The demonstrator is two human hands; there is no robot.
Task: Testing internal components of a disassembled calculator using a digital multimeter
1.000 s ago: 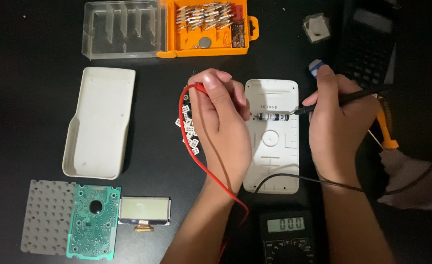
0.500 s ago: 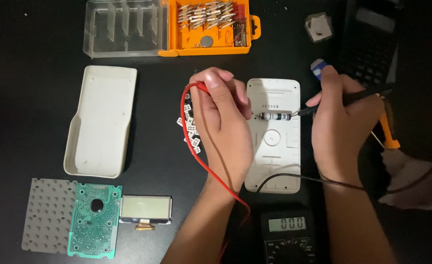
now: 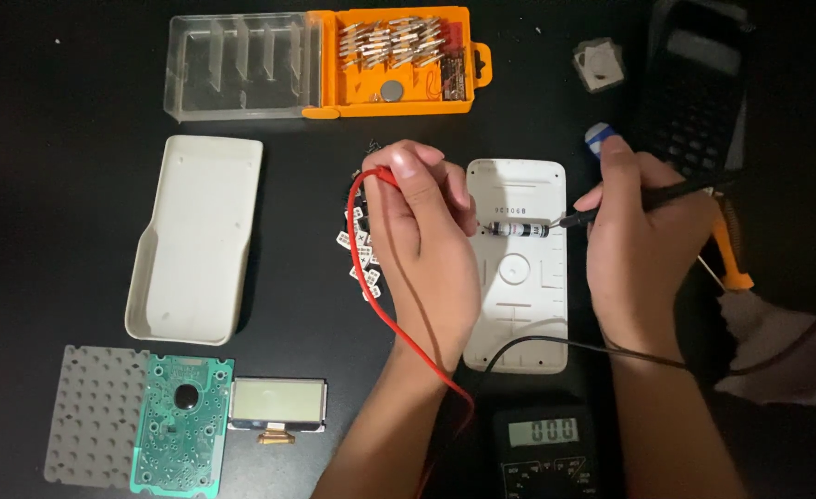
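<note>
Battery (image 3: 519,229) touched at both ends by red probe (image 3: 385,176) and black probe (image 3: 648,198), gripped in closed hands.

An electronics repair bench: a multimeter (image 3: 543,450), an orange screwdriver-bit case (image 3: 391,61) and a bare circuit board (image 3: 181,425) on black.

- Black tabletop (image 3: 57,111), dark and matte.
- Along the far edge: open orange bit case (image 3: 389,65) with clear lid (image 3: 237,65).
- Left: white cover (image 3: 195,240); nearer, grey keypad mat (image 3: 89,416), green circuit board (image 3: 181,425), small display (image 3: 278,404).
- Centre: white back shell (image 3: 519,296), loose white keys (image 3: 357,245).
- Near edge: multimeter (image 3: 542,453).
- Right: black calculator (image 3: 694,92).
</note>
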